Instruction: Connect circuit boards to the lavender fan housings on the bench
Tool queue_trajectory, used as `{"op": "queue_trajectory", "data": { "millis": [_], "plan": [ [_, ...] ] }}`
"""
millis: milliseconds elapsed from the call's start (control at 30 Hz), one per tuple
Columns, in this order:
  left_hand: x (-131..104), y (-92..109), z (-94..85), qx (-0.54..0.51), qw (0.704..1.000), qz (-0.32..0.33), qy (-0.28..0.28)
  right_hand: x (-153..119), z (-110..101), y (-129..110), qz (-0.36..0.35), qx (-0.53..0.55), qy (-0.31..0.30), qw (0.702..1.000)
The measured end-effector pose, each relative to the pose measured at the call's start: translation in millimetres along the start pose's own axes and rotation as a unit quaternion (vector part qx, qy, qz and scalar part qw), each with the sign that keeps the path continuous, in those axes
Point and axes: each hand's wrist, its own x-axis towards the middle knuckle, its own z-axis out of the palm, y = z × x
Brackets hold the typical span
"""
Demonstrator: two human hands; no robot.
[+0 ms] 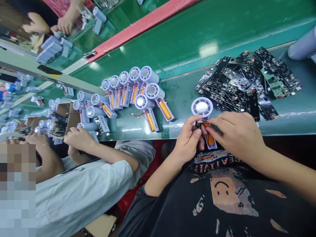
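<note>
Right of centre, the left hand (189,140) pinches a circuit board (197,125) by a handheld fan (201,107); right hand (234,130) narrowed, its hold unclear.

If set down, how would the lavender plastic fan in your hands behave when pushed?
The lavender plastic fan might roll slightly on its circular head, though the long handle should check it. Its ribbed rim looks rigid, so probably stiff. The exposed orange pack hints at fragility.

Black T-shirt (168,214), short left sleeve (139,202). Peach square (215,198) printed on front, bearing dark curve (221,183) and two dots (221,193). Around the square: pale flecks (198,205). Above it in view: peach block lettering (229,160).
</note>
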Motion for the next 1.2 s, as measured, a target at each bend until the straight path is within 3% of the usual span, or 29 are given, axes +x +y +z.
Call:
{"op": "queue_trajectory", "data": {
  "millis": [167,267,400,633,767,933,1200],
  "plan": [
    [-2,2,-1.6,0.102,0.995,0.002,0.016,-3,0,4,0.012,0.139,-0.034,0.99],
    [-1,9,-1.7,0.222,0.975,0.024,0.008,-4,1,6,-0.009,0.213,0.011,0.977],
    [1,20,0.9,0.344,0.934,0.09,0.011,-5,5,5,-0.069,0.219,0.069,0.971],
    [1,20,0.9,0.334,0.933,0.133,0.005,-9,11,7,-0.124,0.212,0.083,0.966],
    [-1,15,-0.7,0.303,0.95,0.074,0.023,-10,15,7,-0.081,0.213,0.088,0.97],
    [-4,10,-1.9,0.157,0.987,-0.03,0.025,-8,14,7,-0.052,0.181,0.085,0.979],
    [-6,10,-4.8,0.201,0.979,0.001,0.035,-6,13,5,-0.04,0.182,0.088,0.979]
  ]
}}
